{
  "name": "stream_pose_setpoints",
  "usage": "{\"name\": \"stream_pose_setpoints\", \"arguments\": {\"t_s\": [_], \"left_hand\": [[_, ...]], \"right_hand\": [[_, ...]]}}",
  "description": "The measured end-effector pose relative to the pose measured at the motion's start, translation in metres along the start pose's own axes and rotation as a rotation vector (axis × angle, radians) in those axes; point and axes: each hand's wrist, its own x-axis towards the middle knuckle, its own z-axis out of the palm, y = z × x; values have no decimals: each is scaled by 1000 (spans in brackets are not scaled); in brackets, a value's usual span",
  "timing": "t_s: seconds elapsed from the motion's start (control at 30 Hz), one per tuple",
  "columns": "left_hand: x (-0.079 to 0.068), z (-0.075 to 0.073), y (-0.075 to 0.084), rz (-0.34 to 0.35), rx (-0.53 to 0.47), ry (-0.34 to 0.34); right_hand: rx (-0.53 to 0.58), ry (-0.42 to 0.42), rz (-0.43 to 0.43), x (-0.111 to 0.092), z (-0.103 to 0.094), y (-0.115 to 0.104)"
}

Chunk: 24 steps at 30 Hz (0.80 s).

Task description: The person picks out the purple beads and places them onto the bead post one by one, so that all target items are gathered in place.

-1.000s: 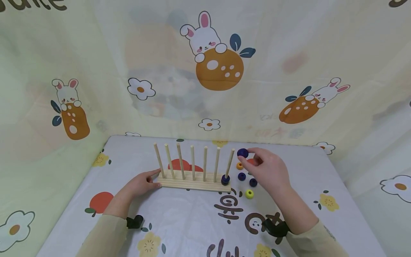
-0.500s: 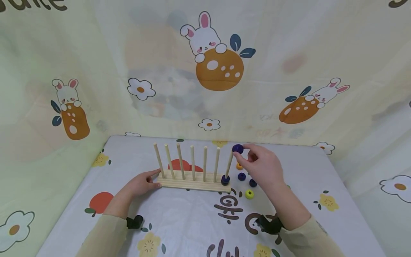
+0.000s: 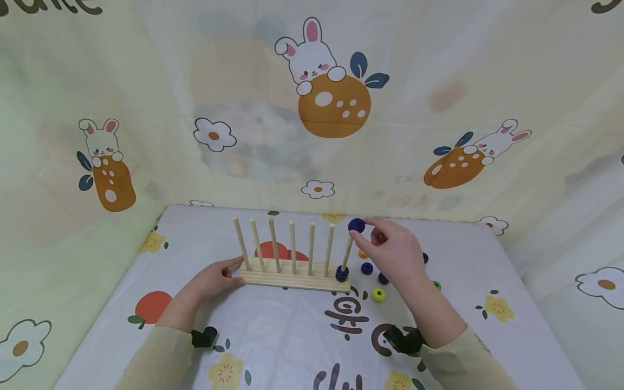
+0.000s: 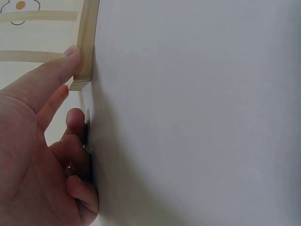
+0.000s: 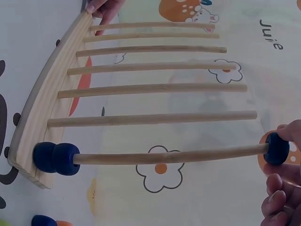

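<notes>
A wooden peg rack [image 3: 292, 280] with a row of several upright pegs stands on the cloth. At its left end, my left hand [image 3: 216, 280] pinches the base between thumb and index finger; the left wrist view shows the thumb on the base's edge [image 4: 87, 42]. My right hand [image 3: 396, 250] pinches a dark blue bead [image 3: 356, 225] between thumb and fingertips. That bead sits at the tip of the rightmost peg [image 5: 169, 157]. Two dark blue beads [image 5: 56, 158] are stacked at the foot of the same peg, against the base.
Loose beads lie right of the rack: an orange bead [image 3: 363, 253], dark blue beads [image 3: 366, 268], a yellow-green bead [image 3: 378, 294] and a green bead [image 3: 436, 284], partly hidden by the right arm. A patterned cloth [image 3: 273, 336] covers the table, and printed curtain [image 3: 414, 65] surrounds it.
My right hand has moved left and slightly up, bringing the dark blue bead from beside the rightmost peg onto its tip. My left hand and the rack have stayed in place.
</notes>
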Motion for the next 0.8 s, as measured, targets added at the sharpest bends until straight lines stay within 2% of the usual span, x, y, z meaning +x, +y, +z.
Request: {"name": "stream_pose_setpoints", "arguments": {"t_s": [0.2, 0.8], "left_hand": [[0, 0, 0, -3, -2, 1], [0, 2, -2, -4, 14, 0]], "right_hand": [[39, 1, 2, 1, 3, -3], [51, -24, 24, 1, 4, -2]]}}
